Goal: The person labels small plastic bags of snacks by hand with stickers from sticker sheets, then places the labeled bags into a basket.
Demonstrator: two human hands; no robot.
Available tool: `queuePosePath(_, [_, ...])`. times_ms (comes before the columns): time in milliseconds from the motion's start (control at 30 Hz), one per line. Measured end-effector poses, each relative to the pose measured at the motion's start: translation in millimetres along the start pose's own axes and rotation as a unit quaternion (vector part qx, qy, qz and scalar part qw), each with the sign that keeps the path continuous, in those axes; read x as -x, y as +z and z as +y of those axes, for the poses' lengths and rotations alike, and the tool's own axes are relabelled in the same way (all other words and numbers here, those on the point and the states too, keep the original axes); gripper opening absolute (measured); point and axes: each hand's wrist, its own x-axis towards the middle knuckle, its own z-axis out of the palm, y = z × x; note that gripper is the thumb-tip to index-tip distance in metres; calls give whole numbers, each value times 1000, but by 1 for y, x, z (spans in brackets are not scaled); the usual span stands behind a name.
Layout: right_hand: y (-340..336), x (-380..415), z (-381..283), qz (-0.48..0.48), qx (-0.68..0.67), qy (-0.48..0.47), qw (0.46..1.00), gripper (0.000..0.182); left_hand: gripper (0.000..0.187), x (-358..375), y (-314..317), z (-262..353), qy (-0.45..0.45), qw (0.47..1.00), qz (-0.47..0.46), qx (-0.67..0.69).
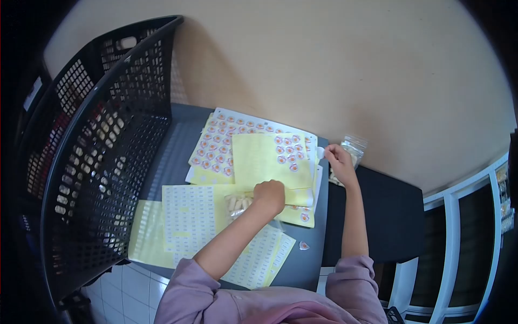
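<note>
Right hand (341, 163): grip pinches a small white label (321, 153) beside the yellow paper sticker sheets (254, 156). Left hand (270, 197): curled at a clear plastic bag of pale pieces (235, 204) on the grey bench (312, 263); grip contents cannot be determined. Caution: uneven finger pressure may crease the label; left-hand drag may shift the sheets.

We look forward and down from 1 head-worn camera, close above the table (313, 264), wall (324, 65) at 12 o'clock.
</note>
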Motion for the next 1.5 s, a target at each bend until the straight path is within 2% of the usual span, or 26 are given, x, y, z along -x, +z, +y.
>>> queuePosePath(33, [4, 10, -11, -5, -97, -26, 995, 11, 45, 1, -4, 0, 6, 1000, 10, 20])
queuePosePath(100, [5, 33, -32, -26, -74, -15, 997, 13, 43, 0, -6, 0, 18, 998, 29, 57])
queuePosePath(167, [24, 60, -43, -14, -194, -1, 981, 18, 39, 6, -11, -10, 2, 985, 102, 136])
queuePosePath(267, [47, 98, -51, -49, -273, 32, 960, 25, 36, 14, -17, -19, 0, 970, 138, 199])
queuePosePath(333, [60, 115, -56, -127, -286, 3, 950, 27, 38, 18, -22, -23, 3, 957, 165, 238])
queuePosePath(400, [77, 125, -66, -179, -277, -8, 944, 33, 38, 24, -27, -26, 5, 913, 229, 337])
queuePosePath(433, [83, 126, -74, -177, -279, -5, 944, 33, 38, 29, -29, -27, 5, 915, 224, 336])
queuePosePath(500, [94, 121, -97, -201, -309, -5, 929, 39, 43, 40, -36, -32, 33, 873, 291, 391])
queuePosePath(633, [100, 111, -122, -187, -344, 19, 920, 44, 48, 81, -54, -52, 54, 850, 281, 442])
queuePosePath(700, [100, 108, -120, -185, -351, 9, 918, 45, 53, 99, -55, -66, 128, 773, 225, 579])
queuePosePath(767, [100, 106, -122, -201, -432, -14, 879, 47, 54, 118, -44, -83, 159, 762, 194, 596])
queuePosePath(833, [102, 105, -126, -197, -443, -5, 874, 47, 56, 133, -26, -89, 190, 750, 162, 613])
queuePosePath(900, [105, 105, -128, -245, -486, 31, 838, 47, 55, 143, -4, -90, 237, 746, 124, 610])
queuePosePath(967, [113, 109, -124, -253, -474, 45, 842, 45, 54, 151, 8, -90, 199, 733, 127, 638])
queuePosePath(1000, [115, 112, -124, -234, -443, 48, 864, 43, 54, 153, 13, -90, 160, 718, 132, 665])
queuePosePath(1033, [119, 115, -124, -217, -410, 50, 884, 42, 54, 153, 20, -89, 161, 718, 133, 664])
queuePosePath(1067, [124, 118, -125, -117, -375, 8, 920, 32, 54, 152, 27, -89, 146, 698, 159, 683])
queuePosePath(1100, [124, 120, -126, -119, -376, 5, 919, 32, 54, 152, 31, -88, 130, 677, 187, 700])
queuePosePath(1133, [125, 122, -126, 27, -175, -107, 978, 28, 58, 153, 33, -86, 115, 683, 190, 696])
queuePosePath(1167, [126, 125, -127, 173, 39, -210, 962, 24, 58, 154, 35, -85, 115, 684, 193, 694])
queuePosePath(1200, [129, 129, -133, 227, 96, -259, 934, 20, 61, 154, 37, -83, 119, 680, 201, 695])
queuePosePath(1233, [129, 133, -137, 227, 95, -260, 934, 20, 64, 154, 38, -82, 124, 676, 208, 696])
queuePosePath(1267, [130, 137, -140, 224, 175, -362, 888, 20, 73, 155, 39, -83, 132, 668, 175, 712])
queuePosePath(1300, [131, 140, -142, 217, 252, -457, 825, 20, 73, 158, 38, -81, 131, 668, 173, 711])
queuePosePath(1333, [132, 141, -143, 217, 277, -484, 801, 14, 77, 162, 36, -78, 144, 679, 171, 699])
queuePosePath(1500, [128, 141, -142, 196, 298, -562, 746, 16, 86, 166, 32, -72, 168, 688, 158, 688])
